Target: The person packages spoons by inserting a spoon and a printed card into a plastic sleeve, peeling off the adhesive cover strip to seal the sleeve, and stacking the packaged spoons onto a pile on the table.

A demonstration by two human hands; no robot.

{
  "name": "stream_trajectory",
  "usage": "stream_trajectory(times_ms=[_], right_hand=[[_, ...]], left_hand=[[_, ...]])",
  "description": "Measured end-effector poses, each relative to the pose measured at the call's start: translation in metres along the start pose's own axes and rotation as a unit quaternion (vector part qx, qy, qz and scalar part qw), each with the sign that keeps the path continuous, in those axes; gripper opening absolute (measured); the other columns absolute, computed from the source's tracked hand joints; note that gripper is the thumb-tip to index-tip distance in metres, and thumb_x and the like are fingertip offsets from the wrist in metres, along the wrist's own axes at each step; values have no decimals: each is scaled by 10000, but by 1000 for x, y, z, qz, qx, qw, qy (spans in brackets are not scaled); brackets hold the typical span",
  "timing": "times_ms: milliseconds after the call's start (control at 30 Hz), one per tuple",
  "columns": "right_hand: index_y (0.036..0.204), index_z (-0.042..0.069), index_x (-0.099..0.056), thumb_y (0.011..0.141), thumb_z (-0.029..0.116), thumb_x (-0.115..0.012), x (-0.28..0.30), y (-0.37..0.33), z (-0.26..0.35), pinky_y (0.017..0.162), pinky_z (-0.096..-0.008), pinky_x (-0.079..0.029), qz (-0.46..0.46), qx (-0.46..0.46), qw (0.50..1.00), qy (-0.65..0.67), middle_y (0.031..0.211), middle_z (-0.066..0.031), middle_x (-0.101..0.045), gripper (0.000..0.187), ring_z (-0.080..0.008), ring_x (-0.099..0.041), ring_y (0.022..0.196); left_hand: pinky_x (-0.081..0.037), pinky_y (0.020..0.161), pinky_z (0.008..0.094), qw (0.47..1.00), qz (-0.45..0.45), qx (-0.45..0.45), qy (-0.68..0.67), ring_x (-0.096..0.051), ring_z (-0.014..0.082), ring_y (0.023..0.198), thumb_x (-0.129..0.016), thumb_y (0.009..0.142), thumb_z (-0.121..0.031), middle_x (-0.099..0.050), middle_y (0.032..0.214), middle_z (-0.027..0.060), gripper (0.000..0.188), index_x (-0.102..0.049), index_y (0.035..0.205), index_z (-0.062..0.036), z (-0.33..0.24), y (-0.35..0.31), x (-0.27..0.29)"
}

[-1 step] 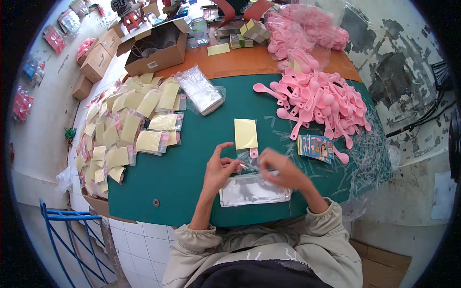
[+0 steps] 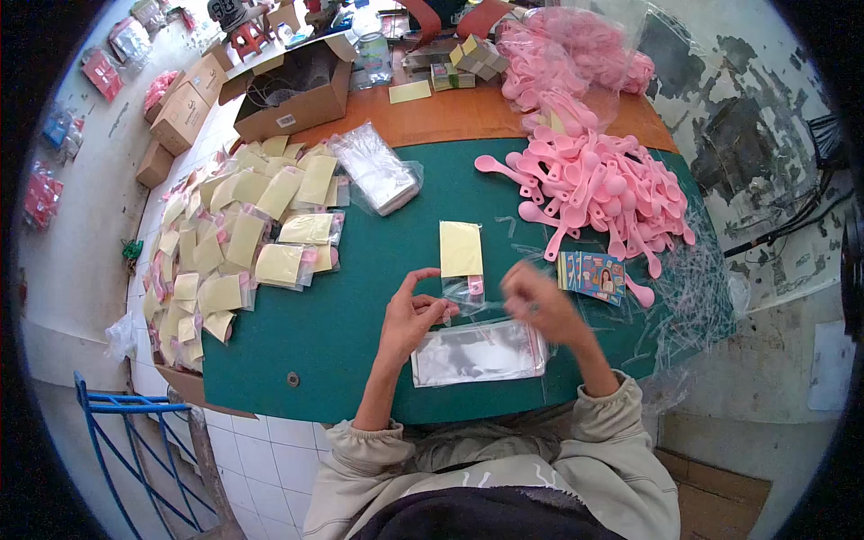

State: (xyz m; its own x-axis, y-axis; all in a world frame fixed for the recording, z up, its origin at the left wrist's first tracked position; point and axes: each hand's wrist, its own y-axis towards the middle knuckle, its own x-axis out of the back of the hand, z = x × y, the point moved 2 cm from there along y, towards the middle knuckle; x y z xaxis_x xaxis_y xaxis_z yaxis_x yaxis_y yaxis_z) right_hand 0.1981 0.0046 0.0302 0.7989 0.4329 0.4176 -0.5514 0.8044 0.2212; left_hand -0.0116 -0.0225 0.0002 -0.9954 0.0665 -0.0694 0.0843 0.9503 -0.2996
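Note:
A clear plastic bag (image 2: 464, 290) holding a pale yellow card (image 2: 461, 249) and a pink spoon lies at the middle of the green table. My left hand (image 2: 414, 315) is at its lower left, index finger raised along the side, thumb and another fingertip closed at the bag's lower corner. To the right of the bag is my right hand (image 2: 543, 304), fingers curled but smeared by motion; whether it holds anything cannot be made out. Just below both hands lies a stack of flat clear bags (image 2: 479, 355). Printed cards (image 2: 594, 276) are fanned in a pile farther right.
Many filled bags with yellow cards (image 2: 243, 238) are heaped at left. Loose pink spoons (image 2: 594, 193) pile up at back right, near clear plastic strips (image 2: 688, 310). A bundle of clear bags (image 2: 378, 171) lies behind; an open cardboard box (image 2: 301, 103) stands at back left.
My right hand has moved a little to the right, away from the bag, uncovering more of its lower end. My left hand has stayed in nearly the same place.

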Motion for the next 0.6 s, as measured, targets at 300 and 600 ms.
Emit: stream_trajectory(times_ms=[300,600], right_hand=[[1014,64,-395,692,-60,-532,16,-1,-21,651,-249,-409,-98,-44,955,278,840,-17,-403,371,-90,-443,727],[914,31,-553,759,78,-615,-8,20,-19,681,-306,-426,-50,-30,998,-26,882,-96,-483,173,-215,-517,790]], left_hand=[[-488,730,220,996,35,11,-83,-589,105,814,-518,871,-78,-622,885,87,225,-538,1074,17,-3,0,-7],[-498,740,241,992,70,12,-104,-597,115,824,-488,877,-49,-612,907,89,234,-499,1104,6,-17,2,5]])
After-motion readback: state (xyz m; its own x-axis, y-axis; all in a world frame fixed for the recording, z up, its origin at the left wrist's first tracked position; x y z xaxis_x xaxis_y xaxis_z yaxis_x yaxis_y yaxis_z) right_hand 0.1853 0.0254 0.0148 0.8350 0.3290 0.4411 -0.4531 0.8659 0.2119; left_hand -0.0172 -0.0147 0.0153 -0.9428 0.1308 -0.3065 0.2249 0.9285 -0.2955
